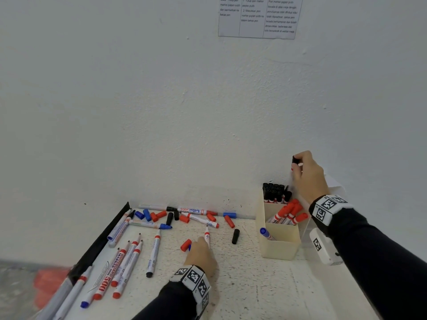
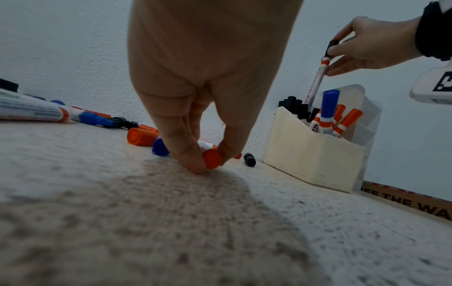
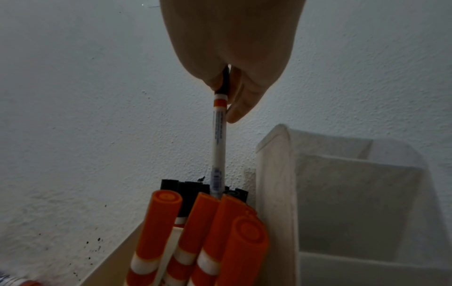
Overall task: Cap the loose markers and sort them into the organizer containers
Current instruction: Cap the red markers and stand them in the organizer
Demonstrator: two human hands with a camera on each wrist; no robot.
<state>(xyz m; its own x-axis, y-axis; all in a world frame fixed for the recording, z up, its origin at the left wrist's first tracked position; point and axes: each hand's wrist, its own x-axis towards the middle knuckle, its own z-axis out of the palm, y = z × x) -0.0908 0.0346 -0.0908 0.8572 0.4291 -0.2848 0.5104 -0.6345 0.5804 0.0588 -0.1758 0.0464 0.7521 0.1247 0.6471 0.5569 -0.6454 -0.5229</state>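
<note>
My left hand (image 1: 202, 241) is low on the white table (image 1: 254, 285) and pinches the red rear end of an uncapped red marker (image 2: 212, 159) between thumb and finger. That marker (image 1: 207, 234) lies flat with its tip pointing away. A loose red cap (image 1: 186, 245) and a blue cap (image 2: 160, 148) lie just left of it. My right hand (image 1: 297, 166) holds a black-capped marker (image 3: 219, 139) upright by its cap, with its lower end among the black-capped markers (image 1: 275, 192) in the back compartment of the cream organizer (image 1: 279, 249). Red-capped markers (image 1: 291, 213) fill the middle compartment. One blue-capped marker (image 1: 265, 233) stands in the front one.
Several uncapped markers (image 1: 129, 257) lie at the table's left, beside its black edge (image 1: 104, 236). Loose caps and markers (image 1: 184, 215) are strewn along the wall. A black cap (image 1: 235, 236) lies near the organizer. A clear container (image 3: 342, 174) stands right of it. A printed sheet (image 1: 258, 17) hangs above.
</note>
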